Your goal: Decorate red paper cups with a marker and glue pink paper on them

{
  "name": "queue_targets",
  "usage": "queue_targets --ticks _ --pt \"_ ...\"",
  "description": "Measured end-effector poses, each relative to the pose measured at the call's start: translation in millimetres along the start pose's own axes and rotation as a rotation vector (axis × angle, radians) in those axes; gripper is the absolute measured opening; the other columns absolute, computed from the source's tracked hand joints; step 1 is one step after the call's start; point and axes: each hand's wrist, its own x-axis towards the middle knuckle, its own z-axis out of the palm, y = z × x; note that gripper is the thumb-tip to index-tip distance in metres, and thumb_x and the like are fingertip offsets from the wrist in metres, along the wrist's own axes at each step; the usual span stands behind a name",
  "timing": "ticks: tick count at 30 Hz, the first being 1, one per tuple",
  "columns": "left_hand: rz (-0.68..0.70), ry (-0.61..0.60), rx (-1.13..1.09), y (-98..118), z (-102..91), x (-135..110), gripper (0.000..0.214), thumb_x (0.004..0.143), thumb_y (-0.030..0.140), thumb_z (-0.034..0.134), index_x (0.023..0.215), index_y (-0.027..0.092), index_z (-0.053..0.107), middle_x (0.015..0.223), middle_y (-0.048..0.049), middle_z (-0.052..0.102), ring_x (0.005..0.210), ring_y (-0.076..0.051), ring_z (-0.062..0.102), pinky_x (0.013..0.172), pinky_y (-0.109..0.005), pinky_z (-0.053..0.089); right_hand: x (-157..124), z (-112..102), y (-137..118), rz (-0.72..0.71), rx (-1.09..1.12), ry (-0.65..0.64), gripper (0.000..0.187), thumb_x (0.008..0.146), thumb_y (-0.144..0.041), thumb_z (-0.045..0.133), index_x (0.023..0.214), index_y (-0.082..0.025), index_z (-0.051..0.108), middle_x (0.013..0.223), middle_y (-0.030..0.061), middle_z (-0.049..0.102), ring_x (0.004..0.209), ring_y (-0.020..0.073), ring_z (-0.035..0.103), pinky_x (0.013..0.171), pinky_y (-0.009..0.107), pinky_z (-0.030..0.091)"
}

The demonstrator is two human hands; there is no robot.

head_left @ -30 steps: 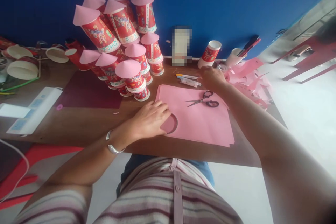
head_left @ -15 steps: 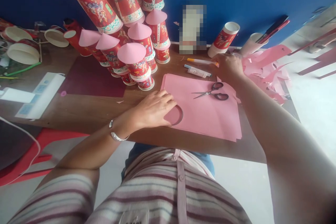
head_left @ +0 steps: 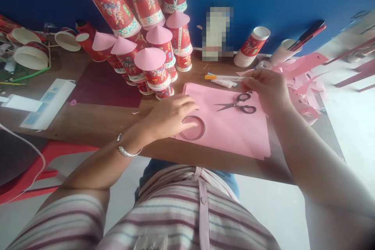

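Observation:
In my right hand (head_left: 268,88) a slim pen (head_left: 224,78) with an orange end and a pale barrel is pinched between thumb and fingers, its orange end pointing left. Over the left part of the pink paper sheets (head_left: 231,134) hovers or rests my left hand (head_left: 172,115), fingers stretched and holding nothing. Its thumb lies across a thin round ring (head_left: 204,129) on the paper; I cannot tell if they touch. Scissors (head_left: 236,103) with dark handles lie partly spread on the sheets, left of my right hand. Behind the pen, a white marker (head_left: 225,83) is partly covered.
Red paper-cup lanterns with pink cone tops (head_left: 150,60) stand stacked at the back left. A red-and-white cup tube (head_left: 252,47), a pen holder (head_left: 285,51), a tape roll (head_left: 263,65) and pink paper scraps (head_left: 306,86) occupy the back right. A power strip (head_left: 48,103) lies left.
My right hand has picked up the orange-ended pen and drawn it nearer to me. My left hand has shifted slightly left and its fingers have opened, showing more of the ring.

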Motion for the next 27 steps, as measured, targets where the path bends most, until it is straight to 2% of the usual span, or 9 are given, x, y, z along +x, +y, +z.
queue_targets --ticks 2,4,6,8,10,15,18,21,27 --pt "-0.057 0.162 -0.011 -0.2 -2.2 1.3 0.033 0.102 0.035 0.071 0.131 0.019 0.068 0.130 -0.0106 0.073 0.115 -0.024 0.072 0.101 -0.039 0.058 -9.7 5.0 -0.5 -0.004 0.051 -0.051 0.023 0.079 -0.039 0.090 0.079 -0.023 0.072 0.066 -0.0021 0.067 0.058 0.0145 0.063 0.059 0.031 0.059" --pt "-0.087 0.239 -0.016 -1.2 -0.4 3.5 0.042 0.101 0.038 0.073 0.137 0.019 0.064 0.131 -0.0118 0.073 0.113 -0.024 0.073 0.098 -0.038 0.059 -18.4 10.8 -0.9 0.029 0.071 -0.120 0.024 0.079 -0.041 0.091 0.080 -0.024 0.075 0.069 -0.0012 0.068 0.061 0.0151 0.065 0.062 0.032 0.062" --pt "-0.085 0.235 -0.021 -2.3 4.4 5.7 0.038 0.101 0.037 0.073 0.133 0.019 0.067 0.122 -0.0107 0.075 0.107 -0.023 0.074 0.092 -0.035 0.059 -25.3 16.5 -1.1 0.052 0.138 -0.173 0.028 0.076 -0.044 0.093 0.079 -0.023 0.076 0.069 -0.0006 0.068 0.061 0.0151 0.065 0.063 0.032 0.064" --pt "-0.064 0.221 -0.030 -2.7 10.3 7.4 0.021 0.105 0.032 0.067 0.119 0.018 0.073 0.105 -0.0080 0.077 0.095 -0.020 0.075 0.083 -0.031 0.057 -30.5 21.9 -0.7 0.074 0.222 -0.217 0.033 0.073 -0.048 0.096 0.080 -0.022 0.077 0.069 -0.0006 0.068 0.060 0.0145 0.064 0.063 0.032 0.065" --pt "-0.041 0.239 -0.053 -1.7 15.2 8.3 0.018 0.108 0.028 0.061 0.110 0.017 0.075 0.094 -0.0065 0.077 0.085 -0.018 0.073 0.077 -0.029 0.054 -34.5 26.8 1.3 0.094 0.292 -0.244 0.037 0.071 -0.052 0.097 0.080 -0.022 0.077 0.069 -0.0009 0.068 0.059 0.0137 0.063 0.062 0.032 0.064" --pt "-0.018 0.285 -0.115 4.8 13.9 3.6 0.016 0.108 0.025 0.060 0.112 0.017 0.073 0.098 -0.0063 0.078 0.085 -0.016 0.073 0.079 -0.028 0.056 -41.9 35.2 18.0 0.122 0.430 -0.240 0.041 0.070 -0.055 0.099 0.086 -0.023 0.080 0.066 -0.0027 0.064 0.060 0.0134 0.060 0.059 0.030 0.061" --pt "-0.035 0.293 -0.069 1.7 7.3 -10.1 0.019 0.110 0.027 0.057 0.109 0.019 0.074 0.099 -0.0059 0.079 0.088 -0.017 0.074 0.081 -0.029 0.057 -41.8 30.3 31.3 0.156 0.439 -0.201 0.036 0.075 -0.051 0.096 0.092 -0.023 0.081 0.070 -0.0018 0.066 0.062 0.0142 0.060 0.061 0.030 0.059" --pt "-0.124 0.237 -0.007 -14.2 6.8 -33.4 0.022 0.110 0.028 0.054 0.107 0.020 0.074 0.098 -0.0058 0.080 0.087 -0.017 0.074 0.081 -0.029 0.057 -37.9 19.5 37.3 0.135 0.422 -0.111 0.030 0.081 -0.052 0.091 0.091 -0.027 0.079 0.069 -0.0017 0.065 0.063 0.0168 0.060 0.064 0.033 0.057" --pt "-0.325 0.093 0.115 -53.0 30.8 -77.3 0.018 0.107 0.029 0.061 0.109 0.020 0.077 0.105 -0.0046 0.083 0.086 -0.020 0.076 0.071 -0.030 0.053 -33.6 19.2 29.7 0.112 0.405 -0.085 0.038 0.078 -0.055 0.092 0.076 -0.028 0.065 0.067 -0.0030 0.054 0.062 0.0170 0.052 0.065 0.035 0.054"
